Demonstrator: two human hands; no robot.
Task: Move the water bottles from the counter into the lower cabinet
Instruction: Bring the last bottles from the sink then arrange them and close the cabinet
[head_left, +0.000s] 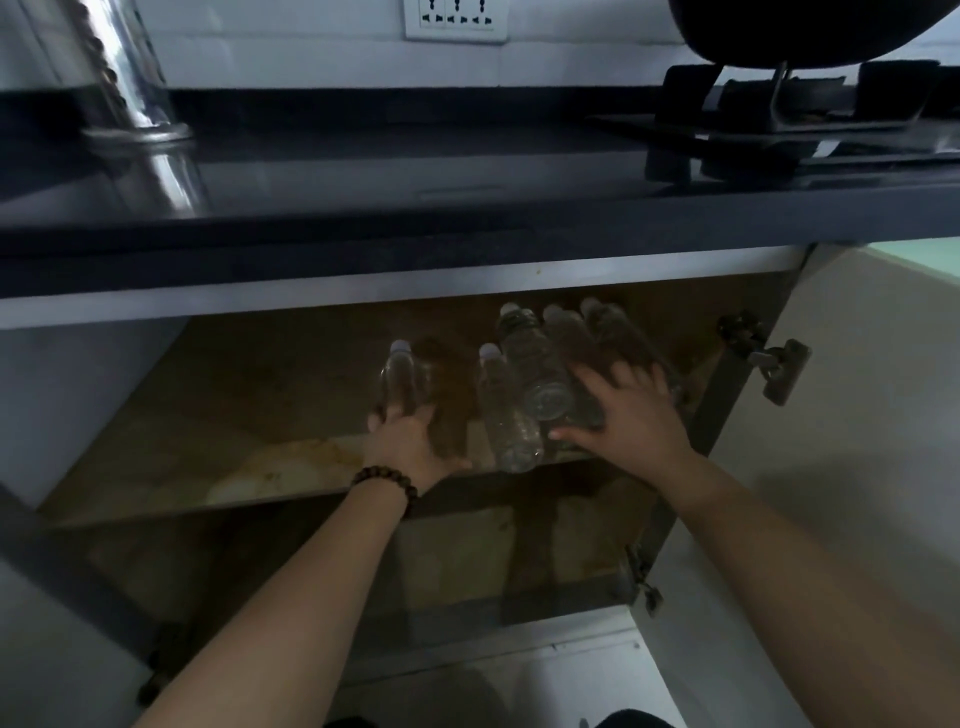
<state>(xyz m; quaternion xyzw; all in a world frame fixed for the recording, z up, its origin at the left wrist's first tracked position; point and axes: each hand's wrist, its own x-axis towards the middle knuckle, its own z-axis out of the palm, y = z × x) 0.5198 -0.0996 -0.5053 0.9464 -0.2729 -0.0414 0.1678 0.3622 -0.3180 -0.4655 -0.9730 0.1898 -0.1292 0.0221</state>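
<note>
A clear plastic water bottle (402, 382), lying cap-away on the stained wooden cabinet shelf (291, 462), is being gripped at its base by the left hand (415, 441). Further clear bottles (540, 374) are being steadied alongside by the spread right hand (631, 415), beneath the glossy dark bench (415, 176).
</note>
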